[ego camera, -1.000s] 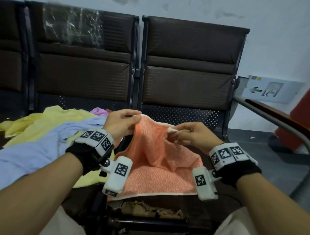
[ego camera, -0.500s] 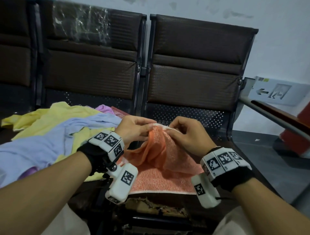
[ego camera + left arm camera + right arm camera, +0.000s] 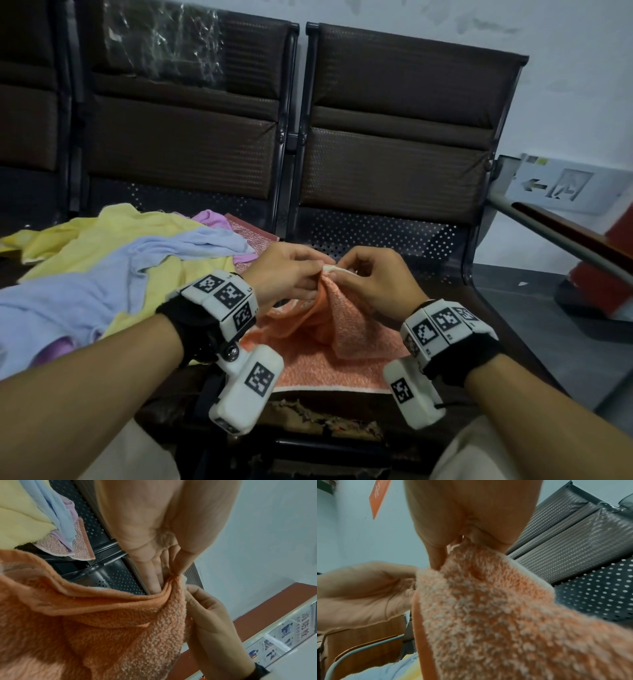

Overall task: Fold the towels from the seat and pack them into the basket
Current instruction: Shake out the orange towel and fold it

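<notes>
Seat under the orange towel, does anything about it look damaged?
Yes. The seat's front edge, just below the orange towel, looks torn, with ragged brownish material showing. The plastic wrap on the neighbouring backrest is crumpled.

the orange towel [image 3: 325,349] is fluffy with a pale hem, its near part spread flat on the dark seat [image 3: 479,308], its far edge raised and bunched into a peak. beside it (on the neighbouring seat) lie yellow, light-blue and pink towels [image 3: 102,274], crumpled and overlapping.

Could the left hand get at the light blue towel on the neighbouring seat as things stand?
Probably yes: the light blue towel lies uncovered atop the pile, beside the left hand. But that hand is pinching the orange towel and must release it first.
</notes>
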Motion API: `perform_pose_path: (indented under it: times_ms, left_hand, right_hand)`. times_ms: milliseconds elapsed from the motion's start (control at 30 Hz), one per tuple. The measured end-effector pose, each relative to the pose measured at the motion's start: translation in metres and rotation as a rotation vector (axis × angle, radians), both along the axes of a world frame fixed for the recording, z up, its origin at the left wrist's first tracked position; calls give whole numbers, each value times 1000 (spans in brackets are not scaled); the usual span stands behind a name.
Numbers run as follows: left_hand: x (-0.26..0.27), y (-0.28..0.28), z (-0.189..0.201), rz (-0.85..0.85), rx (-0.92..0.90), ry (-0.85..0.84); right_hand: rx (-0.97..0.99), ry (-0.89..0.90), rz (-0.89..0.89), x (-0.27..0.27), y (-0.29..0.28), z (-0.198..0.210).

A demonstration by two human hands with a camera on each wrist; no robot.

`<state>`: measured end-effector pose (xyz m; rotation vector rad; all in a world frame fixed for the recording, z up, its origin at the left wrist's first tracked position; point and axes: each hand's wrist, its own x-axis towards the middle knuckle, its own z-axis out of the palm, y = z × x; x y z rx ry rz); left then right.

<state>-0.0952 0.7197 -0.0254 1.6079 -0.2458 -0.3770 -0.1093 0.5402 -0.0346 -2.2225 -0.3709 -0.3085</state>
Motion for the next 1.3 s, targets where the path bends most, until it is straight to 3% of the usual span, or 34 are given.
perform_pose_path:
  times_ms: [200, 333, 400, 500, 600, 700, 867, 1000, 1167, 1300]
  left_hand:
    - [-2, -1, 0, -48, 9, -42]
    - [-4, 0, -2, -35, 122, -135]
    - [-1, 2, -4, 18, 168, -178]
    - [10, 9, -7, 179, 238, -268]
    - [18, 18, -9, 267, 330, -320]
    - [21, 17, -14, 249, 403, -328]
    - [21, 15, -12, 271, 413, -420]
    - [8, 20, -5, 68, 488, -541]
    - [1, 33, 1, -197, 837, -747]
    - [-12, 39, 10, -71, 698, -805]
  right_hand:
    - [53, 8, -32, 0, -3, -2]
    - [-56, -43, 9, 0, -5, -3]
    - [-120, 13, 34, 0, -9, -3]
    - [-410, 208, 110, -1, -19, -1]
    - [-660, 227, 96, 2, -24, 4]
    - [-654, 126, 17, 2, -18, 6]
    - [-669, 147, -17, -3, -1, 6]
    - [-737, 160, -46, -11, 0, 15]
    - [-634, 23, -238, -22, -10, 25]
    - [-458, -64, -268, -33, -10, 37]
